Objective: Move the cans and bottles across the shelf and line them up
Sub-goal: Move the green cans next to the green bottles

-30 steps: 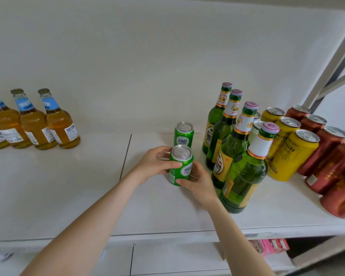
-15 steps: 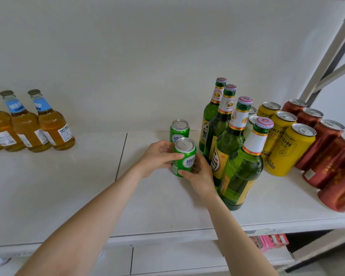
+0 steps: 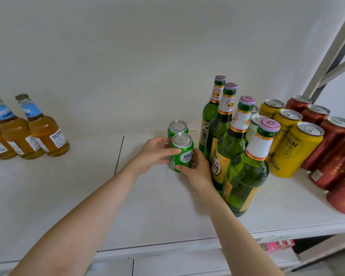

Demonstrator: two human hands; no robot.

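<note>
A small green can (image 3: 182,152) stands on the white shelf (image 3: 68,192) in the middle. My left hand (image 3: 153,154) grips it from the left, thumb across its front. My right hand (image 3: 195,170) holds it from the right and below. A second green can (image 3: 177,126) stands right behind it, close against it. To the right, several tall green bottles (image 3: 245,170) form a row running front to back. Beyond them stand yellow cans (image 3: 295,148) and red cans (image 3: 335,146). Amber bottles (image 3: 46,132) with blue neck labels stand at the far left.
A white wall backs the shelf. A grey metal upright (image 3: 331,50) rises at the right end. A seam (image 3: 119,154) splits the shelf boards left of my hands. A pink package (image 3: 277,244) lies on the lower level at the right.
Both hands have pushed the front green can away from me, up against the rear can. The view has shifted right, so the amber bottles sit further left.
</note>
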